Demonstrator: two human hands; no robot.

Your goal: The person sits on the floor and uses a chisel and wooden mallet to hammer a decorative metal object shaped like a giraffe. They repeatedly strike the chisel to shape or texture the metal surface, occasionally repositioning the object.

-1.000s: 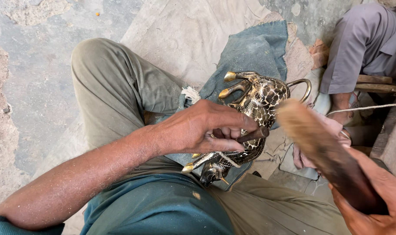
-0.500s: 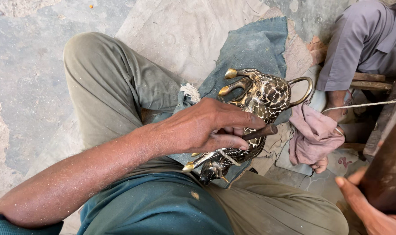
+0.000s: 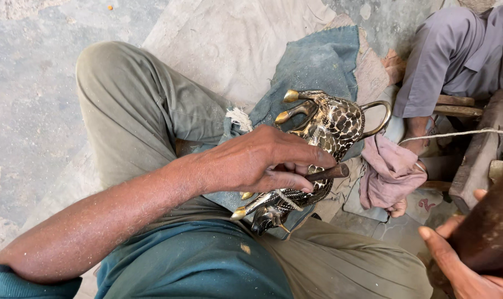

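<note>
A brass animal figurine with a dark patterned body and gold-tipped legs lies on its side across my lap, on a blue-grey cloth. My left hand rests on the figurine and pinches a thin brown rod-like tool against its body. My right hand is at the lower right edge, gripping a thick dark wooden mallet held away from the figurine.
A pink rag lies right of the figurine. Another person in grey clothing sits at the upper right beside wooden pieces and a taut string. Bare concrete floor spreads to the left.
The wooden mallet in my right hand has swung away from the figurine to the lower right edge. My left hand keeps the rod on the figurine.
</note>
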